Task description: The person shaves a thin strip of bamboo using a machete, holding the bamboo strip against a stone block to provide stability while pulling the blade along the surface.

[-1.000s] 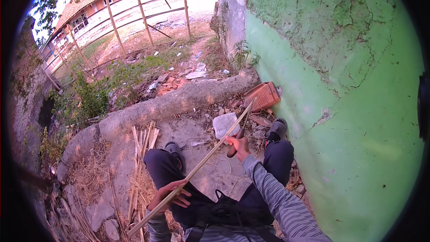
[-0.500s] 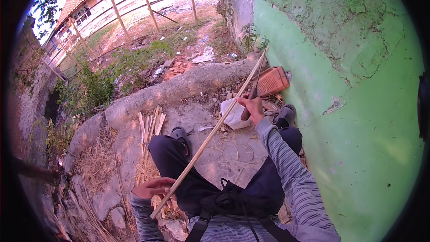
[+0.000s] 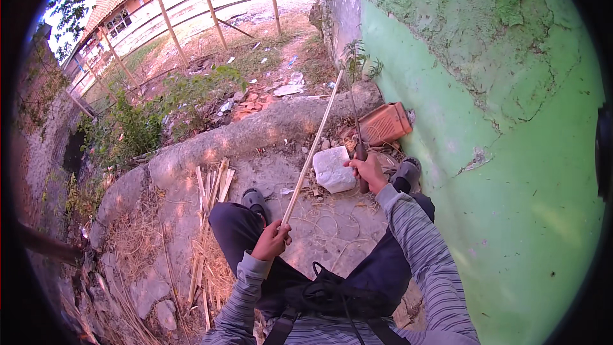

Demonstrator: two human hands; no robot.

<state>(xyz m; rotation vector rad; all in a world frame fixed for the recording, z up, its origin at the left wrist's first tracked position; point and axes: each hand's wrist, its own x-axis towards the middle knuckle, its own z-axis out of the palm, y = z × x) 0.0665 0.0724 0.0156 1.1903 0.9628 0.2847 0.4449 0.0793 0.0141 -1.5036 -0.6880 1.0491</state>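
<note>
My left hand (image 3: pixel 272 241) is closed around the lower end of a long, pale split-bamboo strip (image 3: pixel 313 150), above my left thigh. The strip slants up and away, its far tip near the wall's corner. In my right hand (image 3: pixel 368 171) is a knife (image 3: pixel 361 151), held by its brown handle, with the narrow dark blade pointing away from me. Blade and strip are apart, the blade to the right of the strip. A whitish block (image 3: pixel 333 171) rests on the ground just left of my right hand.
A green wall (image 3: pixel 504 172) rises close on my right, with an orange hollow brick (image 3: pixel 385 123) at its foot. Split strips (image 3: pixel 216 185) and shavings (image 3: pixel 217 268) lie left of my left leg. A low rough ledge (image 3: pixel 236 126) crosses ahead, with plants (image 3: pixel 131 124) and a pole fence (image 3: pixel 211 6) beyond.
My left hand, loosely under the strip before, has moved right and forward and now grips its lower end. The strip has swung left at its far end, away from the knife blade.
</note>
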